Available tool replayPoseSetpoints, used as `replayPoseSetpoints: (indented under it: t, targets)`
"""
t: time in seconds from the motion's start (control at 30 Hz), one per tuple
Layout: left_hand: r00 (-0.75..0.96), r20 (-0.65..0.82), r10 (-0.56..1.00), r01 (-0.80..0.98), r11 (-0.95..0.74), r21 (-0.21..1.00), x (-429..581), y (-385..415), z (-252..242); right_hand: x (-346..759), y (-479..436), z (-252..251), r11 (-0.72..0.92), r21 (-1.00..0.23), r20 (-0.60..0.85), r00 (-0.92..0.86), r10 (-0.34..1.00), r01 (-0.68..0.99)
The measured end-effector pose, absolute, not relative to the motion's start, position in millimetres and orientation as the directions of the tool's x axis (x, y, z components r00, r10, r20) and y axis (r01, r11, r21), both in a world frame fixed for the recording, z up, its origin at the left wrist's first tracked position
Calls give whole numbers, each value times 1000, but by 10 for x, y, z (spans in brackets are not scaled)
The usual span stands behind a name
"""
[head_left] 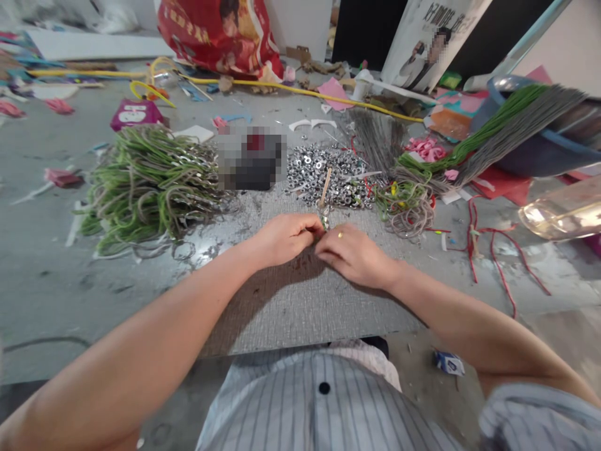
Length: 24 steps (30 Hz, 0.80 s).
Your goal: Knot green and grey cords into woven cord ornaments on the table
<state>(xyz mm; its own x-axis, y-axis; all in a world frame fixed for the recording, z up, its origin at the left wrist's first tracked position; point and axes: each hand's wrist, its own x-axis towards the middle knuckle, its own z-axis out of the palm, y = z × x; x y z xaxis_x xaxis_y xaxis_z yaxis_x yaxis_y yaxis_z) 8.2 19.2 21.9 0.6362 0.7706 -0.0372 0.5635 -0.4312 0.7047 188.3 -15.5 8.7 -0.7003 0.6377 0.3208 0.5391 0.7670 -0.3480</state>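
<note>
My left hand (291, 237) and my right hand (352, 252) meet over the near middle of the table, fingertips pinched close together. A small green and silver piece (325, 222) shows at the fingertips; most of it is hidden, so its kind cannot be made out. Just beyond the fingers, a thin wooden stick (325, 185) leans over a heap of small shiny metal pieces (305, 164), some ring-shaped. To the left lies a thick pile of green and grey cord loops (145, 181) with metal bits. On the right sits a smaller tangle of cords (407, 199).
A blue tub (526, 150) at the right carries long green and grey cords (511, 125). Red cords (493, 241) and a clear bottle (558, 207) lie nearer. A yellow tube (300, 89) crosses the back, before a red bag (216, 37). A purple box (136, 115) stands far left.
</note>
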Motion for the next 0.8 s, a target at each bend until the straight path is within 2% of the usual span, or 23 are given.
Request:
replayPoseSetpoints:
  t: [0.07,0.13,0.23,0.37,0.47,0.57,0.7,0.8]
  targets:
    - [634,-24,773,567,-443,695,87,191,233,1925,-117,85,630,-559,356,-529,770,539]
    - [622,-15,783,577,-445,685,94,183,237,1958,-76,72,504,-697,338,-386,858,511]
    - [607,5,795,596,-459,659,105,170,214,1973,-31,36,405,-777,294,-291,910,482]
    - [589,53,806,618,-492,613,122,170,157,1958,-11,-7,383,-795,280,-276,920,470]
    - [553,70,830,632,-473,614,130,179,134,1964,-7,-20,381,-776,289,-254,923,503]
    - [533,70,844,647,-459,609,132,185,131,1985,-15,-10,410,-702,323,-253,912,582]
    - [536,91,839,646,-477,597,129,188,121,1993,-47,14,576,-467,406,-416,814,671]
    - [540,79,838,647,-474,597,130,185,108,1971,-72,12,648,-303,415,-516,750,699]
